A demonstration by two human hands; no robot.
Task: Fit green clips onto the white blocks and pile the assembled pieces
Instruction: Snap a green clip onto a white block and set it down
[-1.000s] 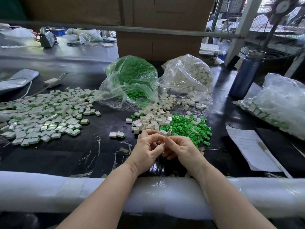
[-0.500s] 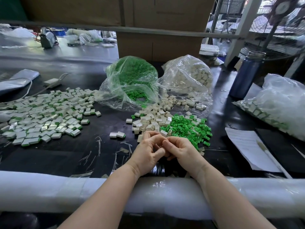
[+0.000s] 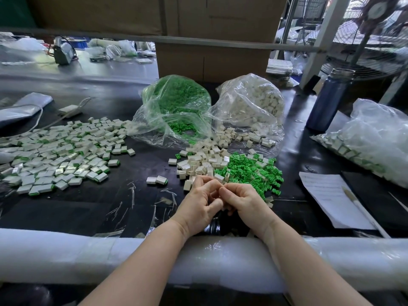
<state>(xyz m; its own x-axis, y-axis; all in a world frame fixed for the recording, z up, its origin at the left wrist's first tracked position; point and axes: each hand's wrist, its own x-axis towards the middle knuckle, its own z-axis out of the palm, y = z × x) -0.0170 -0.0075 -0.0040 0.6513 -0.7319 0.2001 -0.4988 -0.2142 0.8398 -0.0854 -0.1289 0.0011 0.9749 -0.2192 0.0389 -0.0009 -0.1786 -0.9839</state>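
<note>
Since a second ago our left hand (image 3: 199, 205) and right hand (image 3: 242, 202) barely shift, fingertips pressed together around a hidden piece. Loose small white plastic blocks (image 3: 199, 162) and green plastic clips (image 3: 251, 171) lie just beyond them. A skewed push could jam the clip.

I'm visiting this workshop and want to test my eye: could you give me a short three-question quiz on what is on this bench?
1. True or false: the loose green plastic clips lie to the right of the loose white plastic blocks.
2. On which side of the black bench is the big spread of assembled white-and-green pieces?
3. What stands upright at far right? A) blue metal bottle B) red cup C) yellow box

Key: 1 true; 2 the person's left; 3 A.
</note>
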